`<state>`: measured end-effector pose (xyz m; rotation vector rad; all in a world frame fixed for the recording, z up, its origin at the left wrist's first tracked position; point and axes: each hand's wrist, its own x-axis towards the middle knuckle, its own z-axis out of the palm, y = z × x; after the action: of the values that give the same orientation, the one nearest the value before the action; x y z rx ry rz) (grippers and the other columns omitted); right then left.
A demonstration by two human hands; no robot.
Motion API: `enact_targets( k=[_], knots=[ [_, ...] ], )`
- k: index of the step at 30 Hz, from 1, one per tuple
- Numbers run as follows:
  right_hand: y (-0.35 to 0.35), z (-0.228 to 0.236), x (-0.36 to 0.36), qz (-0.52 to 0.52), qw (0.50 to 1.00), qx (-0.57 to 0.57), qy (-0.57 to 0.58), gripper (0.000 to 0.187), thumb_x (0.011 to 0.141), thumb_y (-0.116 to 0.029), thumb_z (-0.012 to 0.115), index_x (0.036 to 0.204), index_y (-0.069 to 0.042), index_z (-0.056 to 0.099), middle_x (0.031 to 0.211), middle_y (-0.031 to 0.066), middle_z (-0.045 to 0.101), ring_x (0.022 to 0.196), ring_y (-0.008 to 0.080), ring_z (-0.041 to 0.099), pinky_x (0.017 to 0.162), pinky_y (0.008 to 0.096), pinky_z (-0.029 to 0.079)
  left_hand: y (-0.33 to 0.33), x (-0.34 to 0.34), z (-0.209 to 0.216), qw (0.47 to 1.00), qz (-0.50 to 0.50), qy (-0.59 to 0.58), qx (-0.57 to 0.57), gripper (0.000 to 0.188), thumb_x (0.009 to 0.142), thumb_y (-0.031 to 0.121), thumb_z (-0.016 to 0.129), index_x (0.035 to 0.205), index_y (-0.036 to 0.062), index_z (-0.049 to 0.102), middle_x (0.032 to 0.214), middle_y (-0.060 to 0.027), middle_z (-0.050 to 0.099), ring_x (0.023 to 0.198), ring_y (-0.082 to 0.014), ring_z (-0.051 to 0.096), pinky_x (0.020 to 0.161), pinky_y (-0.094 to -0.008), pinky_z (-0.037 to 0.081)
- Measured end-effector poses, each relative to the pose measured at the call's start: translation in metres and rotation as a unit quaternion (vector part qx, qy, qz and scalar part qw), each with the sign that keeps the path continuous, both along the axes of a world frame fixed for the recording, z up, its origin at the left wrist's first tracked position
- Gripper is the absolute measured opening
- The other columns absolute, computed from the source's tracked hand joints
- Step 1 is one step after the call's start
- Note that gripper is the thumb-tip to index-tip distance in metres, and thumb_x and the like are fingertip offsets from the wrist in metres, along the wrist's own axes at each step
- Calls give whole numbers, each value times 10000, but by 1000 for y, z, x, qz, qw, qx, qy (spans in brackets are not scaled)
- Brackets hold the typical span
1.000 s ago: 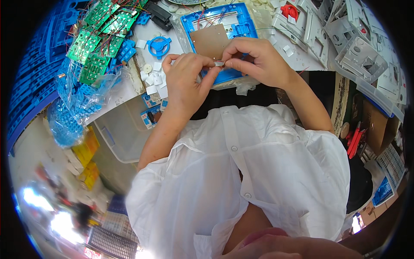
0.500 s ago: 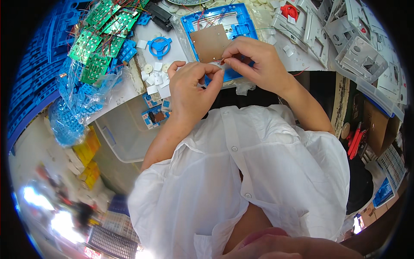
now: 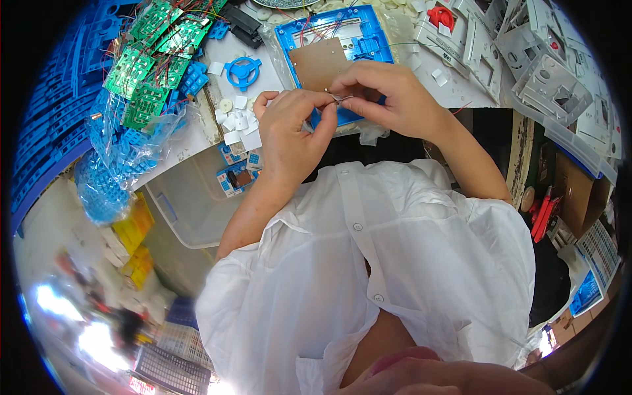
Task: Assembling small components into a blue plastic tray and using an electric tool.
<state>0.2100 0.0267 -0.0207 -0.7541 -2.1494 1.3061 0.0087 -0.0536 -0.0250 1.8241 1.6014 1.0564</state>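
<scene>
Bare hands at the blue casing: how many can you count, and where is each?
2. The left hand is at the casing's near left corner; the right hand is over its near right part. Neither is fully hidden.

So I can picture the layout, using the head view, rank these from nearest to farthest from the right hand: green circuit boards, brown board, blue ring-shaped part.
From the right hand:
1. Brown board: just left.
2. Blue ring-shaped part: farther left.
3. Green circuit boards: farthest left, piled.
</scene>
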Motion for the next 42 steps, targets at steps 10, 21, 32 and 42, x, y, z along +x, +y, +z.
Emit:
enact_targets(
  k=[10,21,32,42],
  knots=[
    [13,7,2,64,995,-73,-32,226,878,7,727,1102,2,697,994,75,700,835,174,665,720,304,523,-3,2,-1,999,-13,29,21,91,811,80,762,872,130,718,848,28,713,796,-168,655,874,-388,338],
    [17,13,-16,100,971,160,-146,99,854,-69,738,903,-38,657,901,94,681,835,308,682,723,401,531,-38,-13,21,994,34,101,-13,151,821,91,766,966,116,734,782,21,677,735,-167,627,843,-391,345],
    [18,22,-49,167,911,239,-290,67,789,-66,711,855,-57,721,868,125,741,878,309,748,713,407,599,-45,-23,5,997,10,74,0,104,845,75,746,943,105,740,796,-1,680,730,-177,614,857,-373,365],
    [5,15,-48,125,922,246,-271,120,778,-96,736,874,-49,682,814,138,723,811,320,740,666,418,586,-38,-23,-4,992,-18,113,52,99,822,110,754,914,129,722,789,7,650,738,-189,606,884,-425,363]
  ],
)
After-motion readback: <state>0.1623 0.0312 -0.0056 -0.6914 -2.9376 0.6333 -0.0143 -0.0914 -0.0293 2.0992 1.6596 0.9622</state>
